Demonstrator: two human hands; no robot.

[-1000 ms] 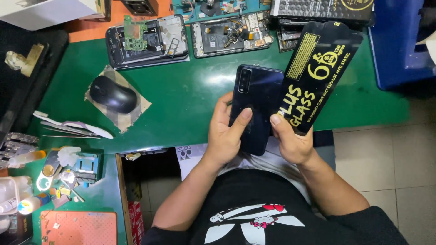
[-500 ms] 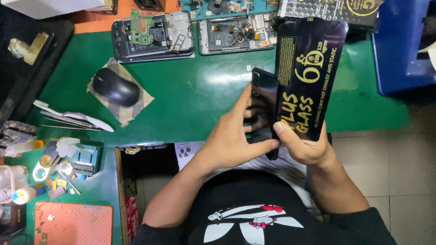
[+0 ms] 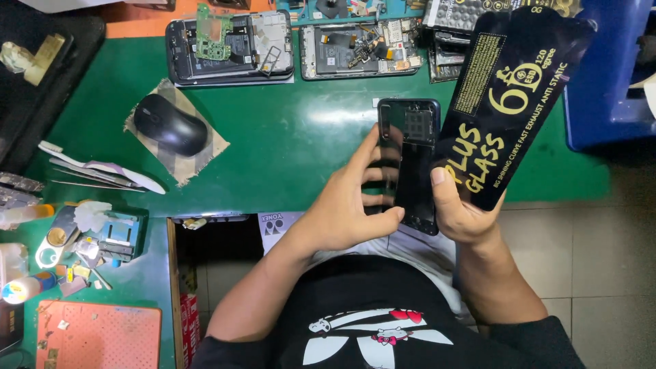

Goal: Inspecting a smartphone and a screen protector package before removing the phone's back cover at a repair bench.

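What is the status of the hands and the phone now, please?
Left hand on dark smartphone, fingers spread over its glass. Right hand grips phone edge plus black screen-protector packet. Nothing blocks them above the green mat.

A green workbench point(image 3: 287, 147) runs under bright overhead light that glares off its top. Pale floor tiles point(image 3: 608, 273) show to the right, and what may be a blue plastic stool point(image 3: 605, 82) stands beside them.

Beyond the phone point(image 3: 410, 164) we grip, bare green table point(image 3: 301, 137) lies open up to two opened handsets point(image 3: 231, 46) along the far edge. Left of our left hand point(image 3: 355, 205), a black mouse point(image 3: 169, 124) and tweezers point(image 3: 96, 174) block the way. The black packet point(image 3: 512, 102) crowds our right hand point(image 3: 461, 215).
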